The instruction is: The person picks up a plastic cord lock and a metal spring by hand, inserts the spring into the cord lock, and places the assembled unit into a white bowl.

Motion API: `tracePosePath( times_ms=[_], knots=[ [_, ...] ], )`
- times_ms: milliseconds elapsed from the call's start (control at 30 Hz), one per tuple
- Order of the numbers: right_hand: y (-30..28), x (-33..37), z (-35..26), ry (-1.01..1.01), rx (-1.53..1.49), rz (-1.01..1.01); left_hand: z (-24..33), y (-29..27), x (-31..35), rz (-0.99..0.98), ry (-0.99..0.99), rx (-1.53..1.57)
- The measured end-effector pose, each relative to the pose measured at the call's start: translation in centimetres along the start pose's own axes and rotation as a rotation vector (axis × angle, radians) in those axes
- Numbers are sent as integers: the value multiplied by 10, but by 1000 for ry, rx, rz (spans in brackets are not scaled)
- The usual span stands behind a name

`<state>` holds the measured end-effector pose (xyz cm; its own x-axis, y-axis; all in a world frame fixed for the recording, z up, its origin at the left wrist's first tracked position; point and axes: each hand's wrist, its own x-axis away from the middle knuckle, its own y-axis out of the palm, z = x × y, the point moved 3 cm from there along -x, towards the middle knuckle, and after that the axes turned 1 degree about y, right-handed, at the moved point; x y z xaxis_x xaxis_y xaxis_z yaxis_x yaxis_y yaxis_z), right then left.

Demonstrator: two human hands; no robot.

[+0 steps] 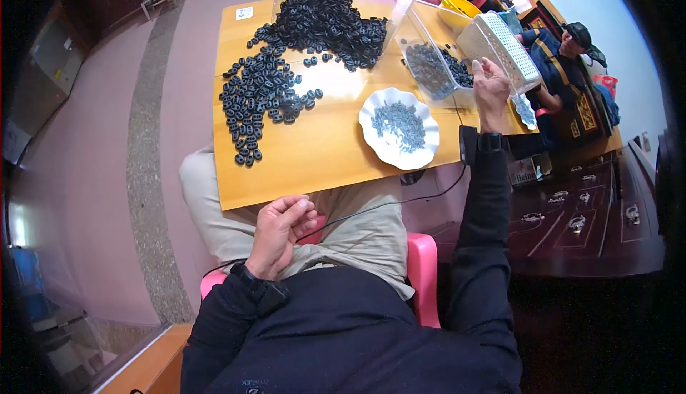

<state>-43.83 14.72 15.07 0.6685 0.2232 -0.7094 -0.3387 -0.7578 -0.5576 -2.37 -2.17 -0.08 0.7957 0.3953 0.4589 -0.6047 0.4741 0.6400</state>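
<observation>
My left hand is over my lap, just off the table's front edge, its thumb pressed to the curled fingers; anything between them is too small to make out. My right hand reaches out to the right, beside a clear plastic bin that contains black pieces. Its fingers are curled in, and what they hold, if anything, is hidden. Small grey pieces lie in a white scalloped plate between my hands. Loose black two-holed oval pieces spread across the table's left part, below a large heap of the same kind.
A white perforated basket and a yellow bowl stand beyond the bin. Another person sits at the right. From my left wrist a black cable runs across my lap toward the right wrist. The wooden table ends before my knees.
</observation>
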Motion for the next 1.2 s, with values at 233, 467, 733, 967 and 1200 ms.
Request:
tracePosePath(
  times_ms=[233, 467, 733, 967, 1200],
  knots=[
    [-1, 13, -13, 134, -297, 24, 3, -1, 1, 21, -16, 9],
    [18, 80, -109, -50, -571, -288, -1, -3, -1, -15, 2, 24],
    [106, 178, -176, -183, -571, -661, 0, -5, -1, -23, 33, 28],
    [137, 188, -178, -381, -202, -591, 2, -5, 1, -48, 48, 31],
    [137, 182, -190, -344, -65, -691, 2, -6, 1, -50, 60, 25]
  ],
)
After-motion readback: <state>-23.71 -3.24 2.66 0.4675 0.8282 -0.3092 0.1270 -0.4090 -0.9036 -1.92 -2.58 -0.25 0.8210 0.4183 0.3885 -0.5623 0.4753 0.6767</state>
